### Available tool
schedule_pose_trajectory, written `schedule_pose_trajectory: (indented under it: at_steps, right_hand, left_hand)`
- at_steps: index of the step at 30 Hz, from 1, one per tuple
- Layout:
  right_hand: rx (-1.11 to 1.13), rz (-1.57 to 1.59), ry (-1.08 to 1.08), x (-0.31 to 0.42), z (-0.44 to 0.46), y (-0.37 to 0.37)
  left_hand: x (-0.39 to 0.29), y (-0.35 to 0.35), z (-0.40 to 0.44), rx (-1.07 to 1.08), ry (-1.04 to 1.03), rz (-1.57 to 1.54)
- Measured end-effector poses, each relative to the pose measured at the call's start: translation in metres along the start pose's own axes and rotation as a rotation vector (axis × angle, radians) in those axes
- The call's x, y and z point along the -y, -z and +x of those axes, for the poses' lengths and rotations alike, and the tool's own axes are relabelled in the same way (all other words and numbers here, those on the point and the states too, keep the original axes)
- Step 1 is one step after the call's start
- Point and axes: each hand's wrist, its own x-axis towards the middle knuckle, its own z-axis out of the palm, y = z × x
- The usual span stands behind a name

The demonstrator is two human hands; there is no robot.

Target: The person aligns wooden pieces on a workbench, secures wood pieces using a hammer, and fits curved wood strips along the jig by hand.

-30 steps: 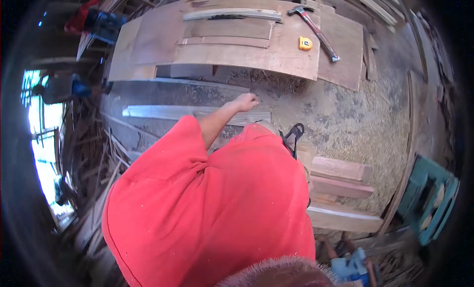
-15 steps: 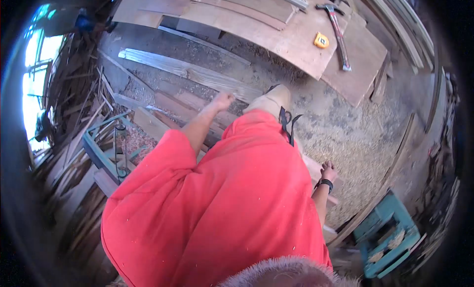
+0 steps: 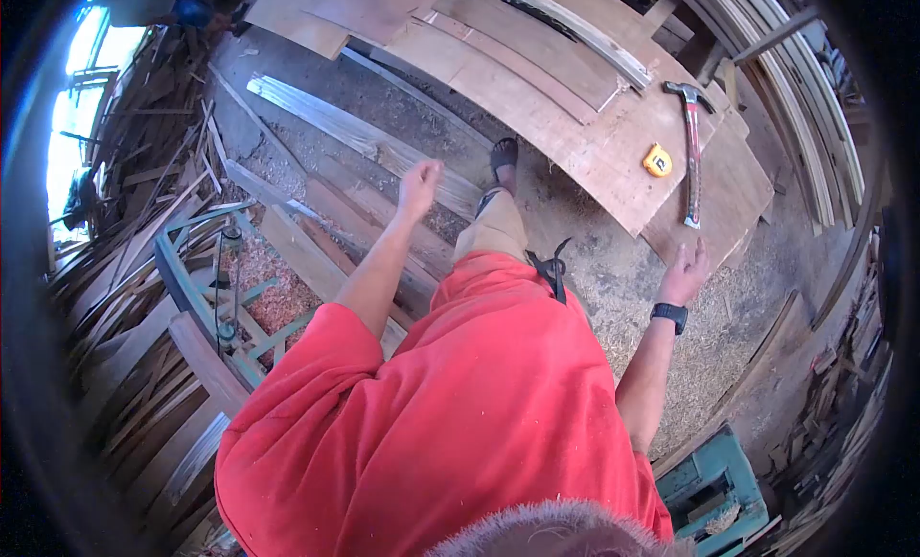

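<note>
My left hand point(image 3: 420, 188) hangs in the air over boards on the floor, its fingers curled closed with nothing visible in them. My right hand point(image 3: 685, 272), below a black wristwatch point(image 3: 669, 317), reaches out with fingers extended and apart, holding nothing. Just beyond its fingertips is the handle end of a claw hammer point(image 3: 692, 155), which lies on the plywood sheet point(image 3: 585, 164). Left of the hammer sits a yellow tape measure point(image 3: 657, 160). A gap shows between my right hand and the hammer.
A long pale board point(image 3: 355, 126) and other planks lie on the sawdust-covered floor. On my left stands a green metal frame point(image 3: 182, 279) with a belt and wood shavings; a second green machine point(image 3: 733, 480) is at lower right. Stacked lumber point(image 3: 795, 107) lines the right side.
I have moved forward, closer to the plywood. My right hand has swung from beside my body out toward the hammer and its fingers have straightened. My left hand stays curled.
</note>
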Motion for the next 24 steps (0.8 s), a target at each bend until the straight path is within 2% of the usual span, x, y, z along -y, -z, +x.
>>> schedule_pose_trajectory:
  at_steps: [1, 2, 4, 5, 7, 8, 9, 11, 13, 15, 18, 20, 22, 24]
  right_hand:
    - [-0.004, -0.255, 0.142, 0.011, 0.01, -0.009]
    - [-0.002, -0.266, 0.143, 0.016, 0.02, -0.019]
    - [0.054, -0.388, -0.019, 0.017, 0.04, -0.042]
    - [0.059, -0.399, -0.021, 0.018, 0.048, -0.051]
    - [0.134, -0.483, -0.12, 0.02, 0.064, -0.061]
    - [0.167, -0.542, -0.208, 0.02, 0.072, -0.063]
    - [0.183, -0.568, -0.223, 0.021, 0.073, -0.063]
    - [0.138, -0.409, -0.284, 0.02, 0.084, -0.073]
    - [0.093, -0.546, -0.235, -0.007, 0.088, -0.075]
    - [0.142, -0.695, -0.186, -0.01, 0.098, -0.076]
    - [0.239, -0.721, -0.285, -0.011, 0.115, -0.073]
    - [0.32, -0.712, -0.35, -0.006, 0.123, -0.075]
    - [0.273, -0.75, -0.315, -0.003, 0.124, -0.078]
    - [0.266, -0.784, -0.309, -0.002, 0.126, -0.082]
  left_hand:
    - [-0.02, 0.001, 0.02, -0.017, -0.035, -0.07]
    - [-0.038, 0.0, 0.044, -0.035, -0.071, -0.141]
    - [-0.071, -0.005, 0.094, -0.034, -0.079, -0.217]
    - [-0.078, -0.006, 0.124, -0.038, -0.099, -0.285]
    - [-0.089, -0.008, 0.191, -0.044, -0.202, -0.12]
    - [-0.096, -0.011, 0.217, -0.056, -0.201, -0.162]
    - [-0.113, -0.011, 0.239, -0.068, -0.198, -0.203]
    - [-0.117, -0.016, 0.306, -0.116, -0.218, -0.014]
    - [-0.153, -0.014, 0.339, -0.15, -0.318, -0.003]
    - [-0.153, -0.028, 0.393, -0.235, -0.482, -0.03]
    - [-0.141, -0.041, 0.46, -0.303, -0.534, 0.081]
    - [-0.144, -0.048, 0.476, -0.29, -0.541, 0.137]
    - [-0.143, -0.058, 0.485, -0.278, -0.548, 0.195]
    - [-0.142, -0.07, 0.493, -0.36, -0.626, 0.244]
